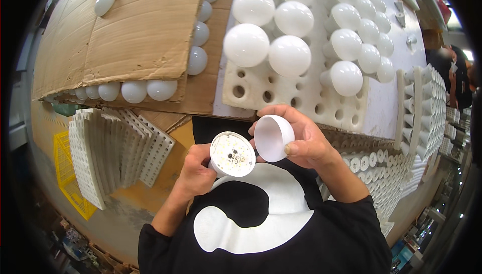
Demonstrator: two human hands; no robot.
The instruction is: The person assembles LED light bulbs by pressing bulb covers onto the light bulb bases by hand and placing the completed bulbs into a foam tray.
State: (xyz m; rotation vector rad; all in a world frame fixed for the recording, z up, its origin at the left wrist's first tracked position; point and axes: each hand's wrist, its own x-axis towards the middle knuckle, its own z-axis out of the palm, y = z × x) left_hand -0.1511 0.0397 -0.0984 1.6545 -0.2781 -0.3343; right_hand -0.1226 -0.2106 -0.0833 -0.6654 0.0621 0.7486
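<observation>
"Nearest the camera, a black shirt (pixel 346 234) with a white print is filling the lower view. What is showing in front of it?"

"Before the chest, a lamp base (pixel 232 154) is presenting its round, dotted board to the camera. The left hand (pixel 197 170) is grasping it by the side."

"And the dome (pixel 273 138)?"

"It is occupying the place just beside the base, on the right, its hollow side showing. The right hand (pixel 307 138) is gripping it between thumb and fingers. Whether the two parts are touching, one cannot tell."

"What is surrounding them?"

"Beyond the hands, white bulbs (pixel 290 55) are standing in rows on foam (pixel 253 98). At left, cardboard (pixel 140 38) is bearing a few bulbs, while others are peeping out along its edges. Nearer, perforated panels (pixel 108 148) are leaning together beside a yellow crate (pixel 63 158). Far right, another person (pixel 454 76) is appearing."
</observation>
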